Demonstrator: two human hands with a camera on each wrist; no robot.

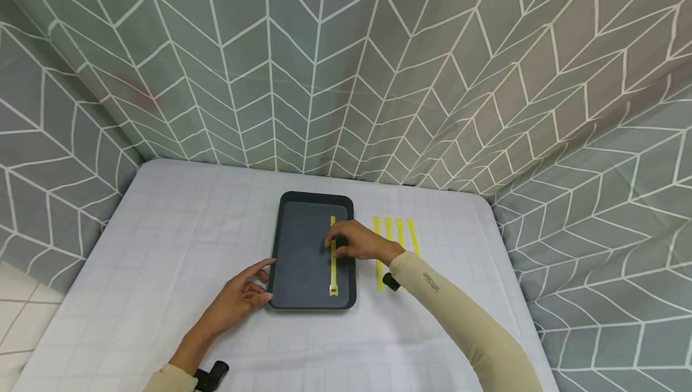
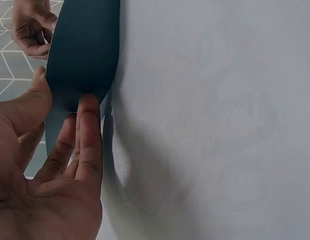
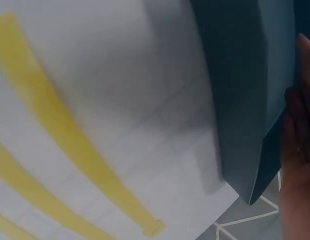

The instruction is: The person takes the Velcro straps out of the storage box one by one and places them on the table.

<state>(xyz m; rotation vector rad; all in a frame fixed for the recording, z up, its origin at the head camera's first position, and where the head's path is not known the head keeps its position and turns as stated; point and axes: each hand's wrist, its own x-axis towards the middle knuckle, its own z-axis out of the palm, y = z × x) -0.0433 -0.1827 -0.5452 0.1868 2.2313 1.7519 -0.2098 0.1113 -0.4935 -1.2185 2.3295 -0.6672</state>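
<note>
A dark grey rectangular tray (image 1: 303, 260) lies on the white-covered table. One yellow strap (image 1: 333, 275) with a slotted head at its near end lies lengthwise along the tray's right side. Over that strap, my right hand (image 1: 357, 241) bends down from the right, its thumb and a finger pinching about the strap's middle. My left hand (image 1: 235, 299) touches the tray's left edge near the front corner; the left wrist view shows its fingertips (image 2: 89, 107) against the outer wall. Only part of the right hand (image 3: 299, 165) appears at the right wrist view's edge.
Several more yellow straps (image 1: 376, 230) lie side by side right of the tray, partly covered by the right forearm (image 1: 449, 302). Patterned grey curtains (image 1: 324, 80) stand behind the table and along both sides. A small black wrist device (image 1: 212, 376) sits below the left hand.
</note>
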